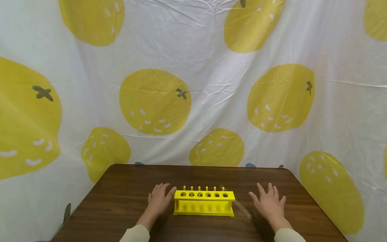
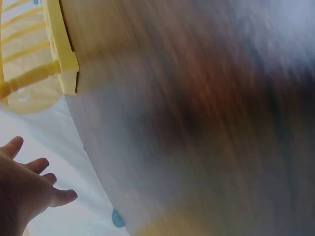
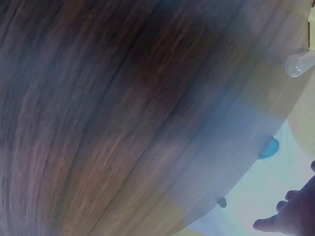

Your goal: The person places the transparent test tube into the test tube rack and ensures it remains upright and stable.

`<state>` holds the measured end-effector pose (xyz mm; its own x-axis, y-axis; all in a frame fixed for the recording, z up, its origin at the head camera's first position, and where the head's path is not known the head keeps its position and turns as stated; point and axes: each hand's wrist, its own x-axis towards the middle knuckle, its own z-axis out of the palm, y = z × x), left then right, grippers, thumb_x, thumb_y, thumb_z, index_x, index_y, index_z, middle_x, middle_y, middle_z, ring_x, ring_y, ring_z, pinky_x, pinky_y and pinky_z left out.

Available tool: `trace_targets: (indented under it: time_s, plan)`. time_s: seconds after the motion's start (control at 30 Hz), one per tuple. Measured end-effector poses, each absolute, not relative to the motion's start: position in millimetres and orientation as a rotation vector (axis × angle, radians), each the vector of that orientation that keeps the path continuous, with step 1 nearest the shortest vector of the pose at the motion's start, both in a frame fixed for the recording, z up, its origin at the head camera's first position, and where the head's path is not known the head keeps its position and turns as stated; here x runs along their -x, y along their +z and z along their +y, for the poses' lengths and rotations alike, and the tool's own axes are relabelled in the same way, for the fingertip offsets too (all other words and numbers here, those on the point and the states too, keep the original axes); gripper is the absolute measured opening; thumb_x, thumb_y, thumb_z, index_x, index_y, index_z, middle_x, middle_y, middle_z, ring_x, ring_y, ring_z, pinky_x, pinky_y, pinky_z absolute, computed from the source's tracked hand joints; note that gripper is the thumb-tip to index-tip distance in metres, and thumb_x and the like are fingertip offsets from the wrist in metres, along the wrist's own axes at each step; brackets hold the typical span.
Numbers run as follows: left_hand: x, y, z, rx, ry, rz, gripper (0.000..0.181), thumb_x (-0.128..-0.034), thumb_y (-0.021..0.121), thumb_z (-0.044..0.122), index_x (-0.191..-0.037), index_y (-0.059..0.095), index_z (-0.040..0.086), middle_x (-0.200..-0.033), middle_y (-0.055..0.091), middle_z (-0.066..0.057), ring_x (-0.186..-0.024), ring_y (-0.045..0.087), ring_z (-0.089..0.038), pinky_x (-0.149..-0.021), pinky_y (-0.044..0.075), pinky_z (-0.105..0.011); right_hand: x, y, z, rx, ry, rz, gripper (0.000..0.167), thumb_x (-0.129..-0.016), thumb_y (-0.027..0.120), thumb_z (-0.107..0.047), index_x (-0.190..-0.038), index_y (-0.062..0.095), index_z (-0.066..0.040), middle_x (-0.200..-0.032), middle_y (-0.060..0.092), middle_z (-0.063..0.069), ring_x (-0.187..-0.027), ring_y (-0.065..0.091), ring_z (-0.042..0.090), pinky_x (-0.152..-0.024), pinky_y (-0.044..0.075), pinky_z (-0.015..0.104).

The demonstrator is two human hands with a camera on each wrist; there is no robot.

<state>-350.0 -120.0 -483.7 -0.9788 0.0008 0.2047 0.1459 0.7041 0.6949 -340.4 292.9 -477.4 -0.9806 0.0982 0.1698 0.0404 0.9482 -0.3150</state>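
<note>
A yellow test tube rack [image 1: 204,212] with a row of round holes and upright pegs stands on the table, its holes unfilled. Beside its right end a clear glass test tube [image 1: 243,209] lies slantwise on the wood, its far part partly behind the rack. My left hand [image 1: 159,200] is just left of the rack, fingers spread and holding nothing; whether the thumb touches the rack I cannot tell. To the right of the tube, my right hand [image 1: 269,203] has its fingers spread, apart from the tube. The left wrist view shows the rack's end [image 2: 69,73]; the right wrist view shows the tube's end [image 3: 295,66].
The brown wooden table [image 1: 145,173] has rounded far corners. Behind and around it hangs a white cloth [image 1: 211,90] printed with large yellow fruits.
</note>
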Motion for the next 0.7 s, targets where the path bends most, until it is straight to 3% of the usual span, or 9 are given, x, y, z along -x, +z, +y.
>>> trace_targets:
  time_s: [0.27,0.43,0.7]
  plan:
    - [346.5,-487.6,-110.9,0.134,-1.234,-2.68,0.06,-0.1009,0.046,0.054,-0.132,0.057,0.003,-0.147,0.042,-0.024,-0.141,0.024,-0.048,-0.106,0.012,-0.073,340.6,-474.3,281.6,0.112,0.534,-2.9,0.083,-0.098,0.032,-0.068,-0.15,0.038,-0.004,-0.151,0.016,0.041,-0.138,0.014,0.059,-0.102,0.009,0.078]
    - [344.2,-489.1,-106.8,0.13,-1.269,-2.677,0.066,-0.0987,0.046,0.06,-0.129,0.058,0.003,-0.143,0.047,-0.022,-0.138,0.029,-0.048,-0.105,0.014,-0.073,342.1,-474.7,273.4,0.121,0.612,-2.903,0.078,-0.099,0.037,-0.064,-0.148,0.041,-0.003,-0.152,0.015,0.04,-0.139,0.013,0.058,-0.102,0.008,0.078]
    - [343.8,-488.7,-103.0,0.083,-1.341,-2.644,0.062,-0.099,0.05,0.055,-0.124,0.059,0.0,-0.133,0.053,-0.025,-0.126,0.045,-0.045,-0.103,0.028,-0.065,346.2,-477.7,265.3,0.1,0.651,-2.866,0.069,-0.1,0.044,-0.057,-0.144,0.048,-0.004,-0.151,0.021,0.04,-0.138,0.018,0.058,-0.103,0.012,0.077]
